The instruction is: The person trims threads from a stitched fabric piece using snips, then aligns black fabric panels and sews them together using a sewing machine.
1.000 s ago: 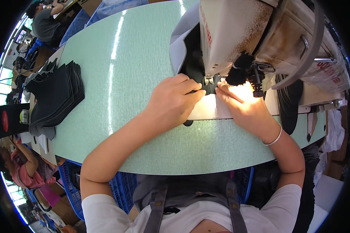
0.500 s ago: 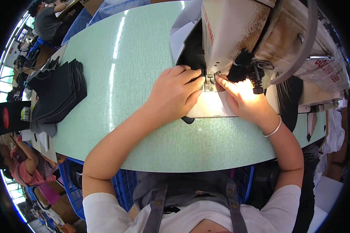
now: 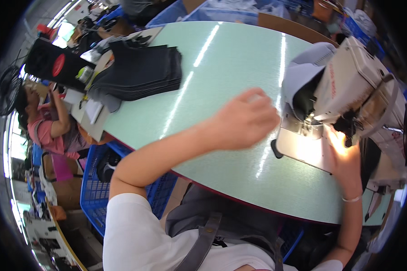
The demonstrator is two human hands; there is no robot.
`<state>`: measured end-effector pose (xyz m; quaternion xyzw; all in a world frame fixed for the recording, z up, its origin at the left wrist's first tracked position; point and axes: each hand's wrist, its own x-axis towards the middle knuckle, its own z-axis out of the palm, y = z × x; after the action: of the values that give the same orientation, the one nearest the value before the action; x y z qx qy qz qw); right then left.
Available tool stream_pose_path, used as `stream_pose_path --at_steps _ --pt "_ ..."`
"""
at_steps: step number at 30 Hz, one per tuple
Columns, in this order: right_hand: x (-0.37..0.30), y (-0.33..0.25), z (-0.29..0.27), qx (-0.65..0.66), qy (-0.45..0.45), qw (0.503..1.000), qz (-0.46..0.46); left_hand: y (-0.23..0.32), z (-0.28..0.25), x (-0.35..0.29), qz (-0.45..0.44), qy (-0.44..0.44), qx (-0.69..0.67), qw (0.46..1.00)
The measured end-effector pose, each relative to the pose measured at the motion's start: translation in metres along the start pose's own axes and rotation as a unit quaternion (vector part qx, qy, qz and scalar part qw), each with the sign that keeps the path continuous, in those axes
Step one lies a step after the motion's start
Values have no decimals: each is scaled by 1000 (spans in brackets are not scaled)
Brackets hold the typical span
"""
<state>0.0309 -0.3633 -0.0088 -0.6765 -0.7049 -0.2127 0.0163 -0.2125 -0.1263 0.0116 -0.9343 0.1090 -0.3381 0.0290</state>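
My left hand (image 3: 251,118) is in the air over the green tabletop (image 3: 203,149), left of the sewing machine (image 3: 348,81). Its fingers are curled in and slightly blurred, and no object shows in them. At the right, my right hand (image 3: 345,156) lies beside the presser foot (image 3: 308,126), fingers stretched toward it. Lamp glare washes out its fingertips. A workpiece with a black face (image 3: 304,97) and a pale grey back (image 3: 300,63) stands curved behind the presser foot, against the machine head. The metal bed plate (image 3: 298,147) shows between my hands.
A stack of black cut pieces (image 3: 142,72) lies at the far left of the table. Beside it are a white pad (image 3: 93,111) and a black box (image 3: 54,61). Blue crates (image 3: 95,189) stand below the left edge. A person in pink (image 3: 49,126) sits beyond.
My left hand has come away from the workpiece and moved left into the air. My right hand stays by the presser foot. The view has swung left, bringing the stack closer to the middle.
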Motion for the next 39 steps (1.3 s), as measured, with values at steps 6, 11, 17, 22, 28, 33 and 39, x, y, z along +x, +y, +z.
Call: stream_pose_path --at_steps 6,11,17,22,28,33,39 --pt "-52 80 -6 5 72 961 266 -110 -126 -105 -290 -218 375 853" --pt "-56 113 3 14 -12 942 336 -144 -147 -170 -331 -295 267 856" --pt "-93 147 31 -180 -19 955 236 -162 -146 -188 -376 -168 250 877" --pt "-62 129 27 -101 -71 963 242 -168 -231 -172 -423 180 443 769" --pt "-84 147 45 -197 8 964 177 -71 -202 -43 -322 161 323 875" --pt "-66 125 33 -156 -35 961 227 -2 -120 2 -296 -359 -52 884" --pt "-62 106 24 -191 40 944 267 5 -23 -5 -110 -506 -110 848"
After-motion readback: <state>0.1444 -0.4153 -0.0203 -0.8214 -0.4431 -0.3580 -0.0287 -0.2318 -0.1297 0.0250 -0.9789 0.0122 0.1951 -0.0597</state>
